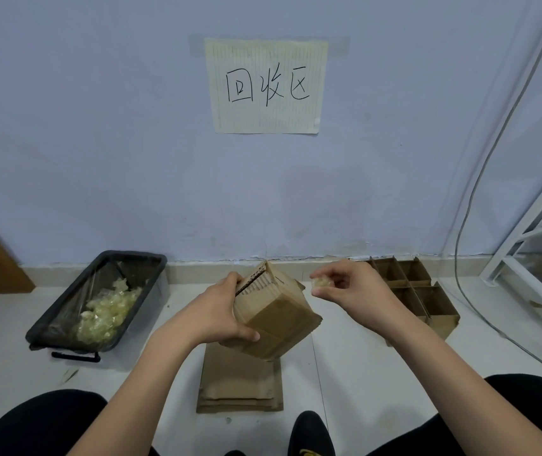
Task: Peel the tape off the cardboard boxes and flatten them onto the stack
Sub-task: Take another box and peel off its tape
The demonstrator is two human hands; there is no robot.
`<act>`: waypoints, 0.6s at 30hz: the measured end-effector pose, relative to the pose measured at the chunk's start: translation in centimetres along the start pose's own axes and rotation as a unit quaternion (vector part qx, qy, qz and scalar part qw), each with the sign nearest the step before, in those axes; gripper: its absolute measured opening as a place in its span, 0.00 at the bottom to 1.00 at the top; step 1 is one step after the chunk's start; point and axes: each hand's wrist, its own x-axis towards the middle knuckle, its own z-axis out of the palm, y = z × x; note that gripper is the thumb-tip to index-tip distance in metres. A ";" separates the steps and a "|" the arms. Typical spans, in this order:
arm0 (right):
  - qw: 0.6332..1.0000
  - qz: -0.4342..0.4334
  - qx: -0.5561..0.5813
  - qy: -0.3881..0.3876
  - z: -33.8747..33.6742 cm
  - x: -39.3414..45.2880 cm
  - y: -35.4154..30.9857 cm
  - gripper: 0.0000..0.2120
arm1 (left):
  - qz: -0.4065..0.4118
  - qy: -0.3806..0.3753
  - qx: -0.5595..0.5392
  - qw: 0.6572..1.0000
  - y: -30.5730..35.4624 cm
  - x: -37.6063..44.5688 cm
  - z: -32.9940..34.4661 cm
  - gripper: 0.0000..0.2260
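My left hand (220, 311) grips a small brown cardboard box (276, 314) from its left side, thumb across the front face, holding it tilted in the air. Its top flaps stand partly open. My right hand (355, 287) is just right of the box and pinches a crumpled wad of clear tape (320, 283) between thumb and fingertips. Below the box, on the floor, lies a stack of flattened cardboard (240, 386).
A black bin (65, 320) lined with plastic and holding several wads of tape sits at the left by the wall. A cardboard divider grid (417, 291) lies at the right. A white metal rack (526, 251) and a cable stand far right. My knees and shoe fill the bottom edge.
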 end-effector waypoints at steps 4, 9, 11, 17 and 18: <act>0.999 0.015 -0.032 0.007 0.2 0.2 0.3 0.12 | 0.004 0.003 0.004 1.000 0.1 0.1 0.0 0.41; 0.998 0.035 -0.023 -0.037 0.3 0.0 0.2 0.12 | 0.003 0.003 0.015 1.000 0.0 0.1 0.0 0.41; 0.999 0.012 -0.034 -0.026 0.3 -0.1 0.0 0.07 | 0.002 0.004 0.020 1.000 -0.1 0.1 -0.1 0.41; 0.999 -0.019 0.045 0.009 0.1 -0.3 -0.3 0.23 | -0.002 0.004 0.023 1.000 0.0 0.1 -0.2 0.41; 0.998 -0.021 0.056 -0.006 0.1 -0.3 -0.3 0.29 | -0.002 0.006 0.025 1.000 0.0 0.1 -0.2 0.40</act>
